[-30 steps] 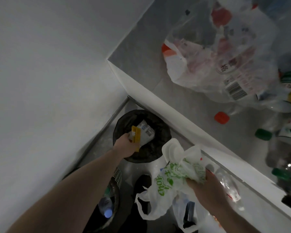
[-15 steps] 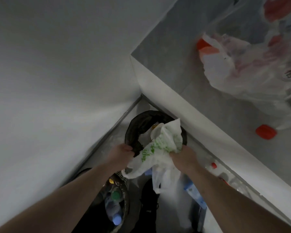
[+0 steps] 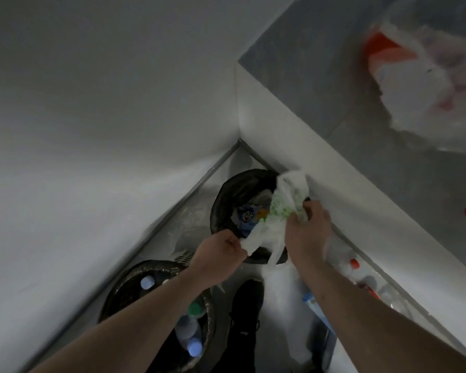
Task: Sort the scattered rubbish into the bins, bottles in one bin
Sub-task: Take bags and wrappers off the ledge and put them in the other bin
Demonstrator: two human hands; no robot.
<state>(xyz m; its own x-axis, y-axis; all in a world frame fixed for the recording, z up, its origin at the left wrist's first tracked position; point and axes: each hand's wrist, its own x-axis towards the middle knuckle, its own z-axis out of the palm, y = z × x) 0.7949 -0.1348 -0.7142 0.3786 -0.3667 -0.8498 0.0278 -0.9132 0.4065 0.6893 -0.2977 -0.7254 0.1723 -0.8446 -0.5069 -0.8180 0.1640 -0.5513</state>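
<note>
Since a second ago the left hand (image 3: pixel 221 247) has let go of its wrapper and joined the right hand (image 3: pixel 306 228); both now grip the green-printed plastic bag (image 3: pixel 280 211) over the black bin (image 3: pixel 236 192) at frame centre, so it probably drops there, apart from the bottle bin (image 3: pixel 135 281) at lower left.

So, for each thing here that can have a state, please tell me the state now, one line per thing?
left hand: grips one end of the bag
right hand: grips the bunched bag
white and green plastic bag: crumpled, held over the far bin
far bin: black liner, open, wrappers inside
near bin: black liner, open, capped bottles inside
bottles on the floor: lying by the ledge, not binned
</note>
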